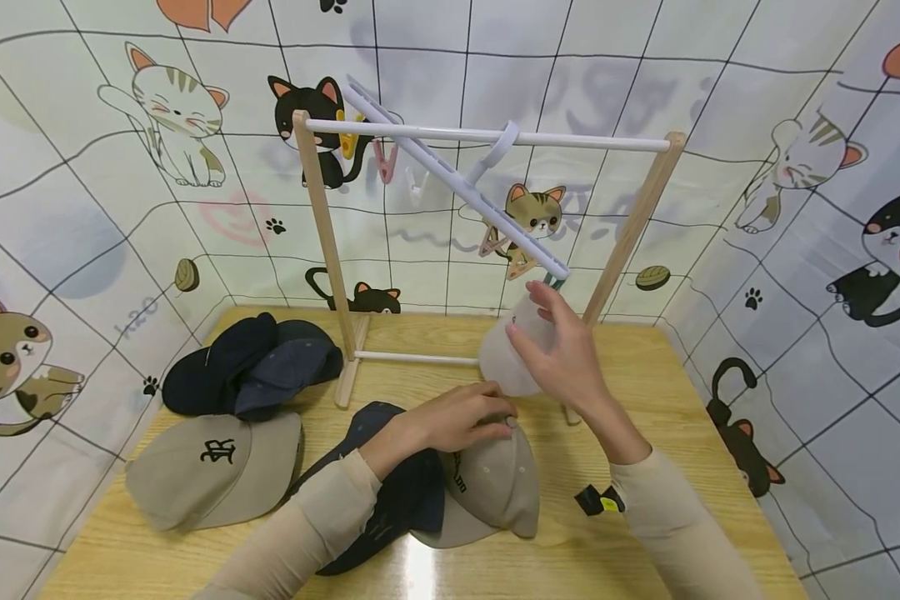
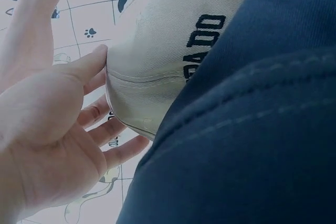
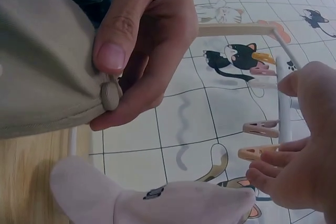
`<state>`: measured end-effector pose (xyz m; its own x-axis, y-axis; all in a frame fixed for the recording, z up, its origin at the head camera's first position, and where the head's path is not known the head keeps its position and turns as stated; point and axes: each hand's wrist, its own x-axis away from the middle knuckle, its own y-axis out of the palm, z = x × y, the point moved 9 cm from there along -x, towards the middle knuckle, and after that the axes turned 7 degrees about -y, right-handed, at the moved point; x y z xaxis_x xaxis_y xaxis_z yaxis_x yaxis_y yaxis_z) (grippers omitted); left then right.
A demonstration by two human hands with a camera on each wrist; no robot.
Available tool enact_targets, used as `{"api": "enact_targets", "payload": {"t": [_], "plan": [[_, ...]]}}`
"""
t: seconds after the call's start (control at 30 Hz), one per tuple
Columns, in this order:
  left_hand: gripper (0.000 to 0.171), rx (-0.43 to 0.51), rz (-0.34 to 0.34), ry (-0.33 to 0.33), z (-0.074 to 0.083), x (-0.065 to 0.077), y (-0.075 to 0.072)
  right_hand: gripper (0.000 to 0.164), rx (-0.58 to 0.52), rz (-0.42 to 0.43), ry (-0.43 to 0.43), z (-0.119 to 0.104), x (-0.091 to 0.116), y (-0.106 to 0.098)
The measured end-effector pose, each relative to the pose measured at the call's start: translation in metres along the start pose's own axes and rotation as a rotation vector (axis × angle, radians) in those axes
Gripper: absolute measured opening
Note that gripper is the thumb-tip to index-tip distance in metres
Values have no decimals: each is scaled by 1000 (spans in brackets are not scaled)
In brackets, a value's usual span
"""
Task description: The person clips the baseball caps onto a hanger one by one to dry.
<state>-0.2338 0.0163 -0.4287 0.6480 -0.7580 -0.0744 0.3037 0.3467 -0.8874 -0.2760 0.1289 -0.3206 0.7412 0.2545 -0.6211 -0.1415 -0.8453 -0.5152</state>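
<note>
Beige round-crowned fabric cap with dark lettering [image 1: 495,483], pinched near the top button by thumb and fingers of the left hand [image 1: 453,421]. Down at the yellowish wooden table [image 1: 690,517], overlapping with a dark navy fabric cap [image 1: 408,492]. Farther back, a white soft fabric cap [image 1: 504,371], hanging below the lower end of a slanting white plastic hanger [image 1: 450,171]. Close beside it, the right hand [image 1: 570,354], thumb and fingers spread wide; touching or just apart, cannot tell.

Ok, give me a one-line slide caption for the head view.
Left hand pinches a beige cap; right hand poised beside a white cap below a tilted hanger's lower end.
</note>
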Motion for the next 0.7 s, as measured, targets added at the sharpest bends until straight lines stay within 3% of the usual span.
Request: {"api": "enact_targets", "payload": {"t": [0.3,0.7], "plan": [[25,26,-13,-34,-4,-1,0,78,-81,-35,226,20,-9,13],[22,71,9,-21,-8,-1,-2,86,-236,25,278,32,-25,17]]}}
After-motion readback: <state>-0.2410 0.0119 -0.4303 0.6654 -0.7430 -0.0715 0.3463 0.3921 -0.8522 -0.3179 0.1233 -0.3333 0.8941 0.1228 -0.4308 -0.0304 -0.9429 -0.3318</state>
